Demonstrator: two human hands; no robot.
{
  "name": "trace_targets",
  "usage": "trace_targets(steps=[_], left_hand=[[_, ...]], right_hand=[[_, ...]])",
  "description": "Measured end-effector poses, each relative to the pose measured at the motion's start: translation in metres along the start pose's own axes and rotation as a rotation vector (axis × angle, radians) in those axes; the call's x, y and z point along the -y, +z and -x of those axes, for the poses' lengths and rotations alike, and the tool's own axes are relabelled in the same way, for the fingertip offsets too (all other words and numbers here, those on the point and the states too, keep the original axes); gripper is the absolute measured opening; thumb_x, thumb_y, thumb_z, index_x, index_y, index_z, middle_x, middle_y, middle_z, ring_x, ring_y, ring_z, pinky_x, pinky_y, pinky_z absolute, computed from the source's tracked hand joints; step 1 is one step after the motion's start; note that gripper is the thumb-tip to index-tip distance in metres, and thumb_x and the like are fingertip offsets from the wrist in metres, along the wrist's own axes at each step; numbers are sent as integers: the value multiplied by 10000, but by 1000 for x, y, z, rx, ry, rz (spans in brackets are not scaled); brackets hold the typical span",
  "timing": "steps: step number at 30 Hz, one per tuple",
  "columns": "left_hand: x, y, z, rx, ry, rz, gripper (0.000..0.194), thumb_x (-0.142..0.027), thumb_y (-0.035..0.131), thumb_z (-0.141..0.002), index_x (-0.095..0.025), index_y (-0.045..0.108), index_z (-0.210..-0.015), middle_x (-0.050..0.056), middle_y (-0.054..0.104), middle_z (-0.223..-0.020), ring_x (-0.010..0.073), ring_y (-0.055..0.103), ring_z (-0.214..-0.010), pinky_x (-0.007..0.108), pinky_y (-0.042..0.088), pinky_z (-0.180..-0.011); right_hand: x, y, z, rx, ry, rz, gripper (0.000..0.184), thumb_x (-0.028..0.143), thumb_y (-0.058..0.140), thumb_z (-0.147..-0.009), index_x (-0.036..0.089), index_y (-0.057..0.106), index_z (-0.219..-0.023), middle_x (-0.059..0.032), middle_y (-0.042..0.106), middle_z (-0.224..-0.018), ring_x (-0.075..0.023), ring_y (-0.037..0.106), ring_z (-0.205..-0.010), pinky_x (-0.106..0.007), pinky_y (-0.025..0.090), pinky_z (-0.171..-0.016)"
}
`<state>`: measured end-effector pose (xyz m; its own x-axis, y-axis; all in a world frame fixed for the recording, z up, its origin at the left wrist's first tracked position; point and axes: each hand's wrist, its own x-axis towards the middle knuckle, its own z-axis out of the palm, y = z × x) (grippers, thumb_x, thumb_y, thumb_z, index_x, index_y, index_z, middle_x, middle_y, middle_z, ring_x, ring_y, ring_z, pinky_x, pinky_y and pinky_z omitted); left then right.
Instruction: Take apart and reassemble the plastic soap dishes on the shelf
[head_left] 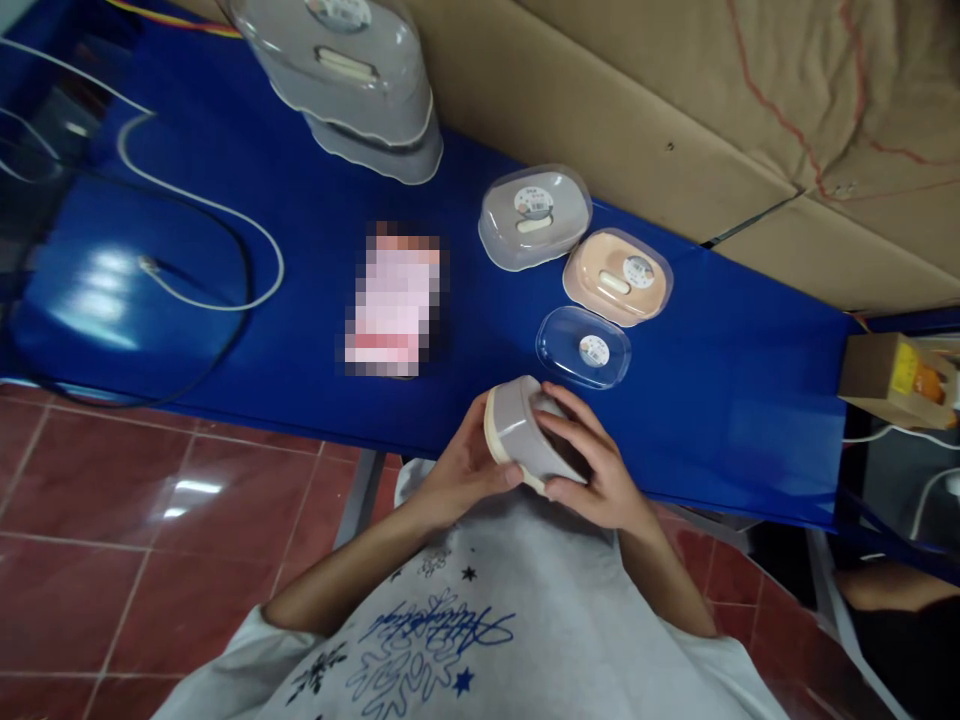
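A small grey oval plastic container (517, 422) with a cream rim is tilted on its side between my hands, just off the table's front edge. My left hand (463, 468) is closed around its rim side, with the thumb along the lower edge. Around the opposite side, my right hand (592, 462) is closed too, its fingers spread over the container's grey face. Just beyond lies a clear plastic lid (574, 350) with a round sticker. A peach container (600, 290) and a larger grey container (499, 225), both under clear covers with stickers, sit behind it.
Stacked bigger grey containers (367, 105) stand at the back left of the blue table (750, 400). A pixelated pinkish rectangle (394, 305) lies mid-table, and a white cable (281, 260) loops to the left. An open cardboard box (870, 385) is at the right end; brown board (600, 110) lines the back.
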<state>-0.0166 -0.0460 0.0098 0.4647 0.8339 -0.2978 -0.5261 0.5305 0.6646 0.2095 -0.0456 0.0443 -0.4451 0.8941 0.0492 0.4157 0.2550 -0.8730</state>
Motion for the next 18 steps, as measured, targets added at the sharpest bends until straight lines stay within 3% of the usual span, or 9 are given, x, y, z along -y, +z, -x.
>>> trace_targets(steps=[4,8,11,14,18], left_hand=[[-7,-11,12,-24,-28,-100,928,-472,937,-796,-329,501,-1602,131,611,-1573,393,597,-1426,496,524,-1153],[-23,-18,22,-79,-57,-283,1019,-344,961,-773,-405,419,-1635,93,507,-1680,383,528,-1512,567,431,-1264],[-32,-20,22,-146,-102,-420,1053,-318,955,-780,-406,372,-1652,97,486,-1697,356,561,-1492,568,449,-1258],[-38,-22,20,-180,-174,-519,1096,-379,942,-786,-356,326,-1692,140,576,-1621,349,695,-1328,529,584,-1115],[-42,-26,16,-190,-239,-707,1206,-440,927,-786,-295,222,-1754,122,811,-1187,301,800,-876,438,666,-799]], right_hand=[[-8,-7,0,-51,34,19,629,610,586,-1060,352,491,-1626,-91,457,-1732,-338,472,-1592,-561,469,-1276],[-17,-19,-3,-50,-30,421,636,465,748,-1000,369,537,-1592,-79,384,-1778,-368,459,-1594,-611,439,-1278],[-24,-26,-8,-72,-64,623,630,435,750,-1003,350,540,-1591,-81,409,-1768,-373,441,-1606,-625,429,-1271],[-30,-33,-11,-120,-64,741,609,420,739,-1015,335,545,-1586,-91,467,-1734,-365,425,-1618,-623,409,-1273],[-35,-37,-12,-163,-42,807,608,405,698,-1046,345,500,-1618,-85,513,-1705,-332,421,-1626,-602,366,-1300]])
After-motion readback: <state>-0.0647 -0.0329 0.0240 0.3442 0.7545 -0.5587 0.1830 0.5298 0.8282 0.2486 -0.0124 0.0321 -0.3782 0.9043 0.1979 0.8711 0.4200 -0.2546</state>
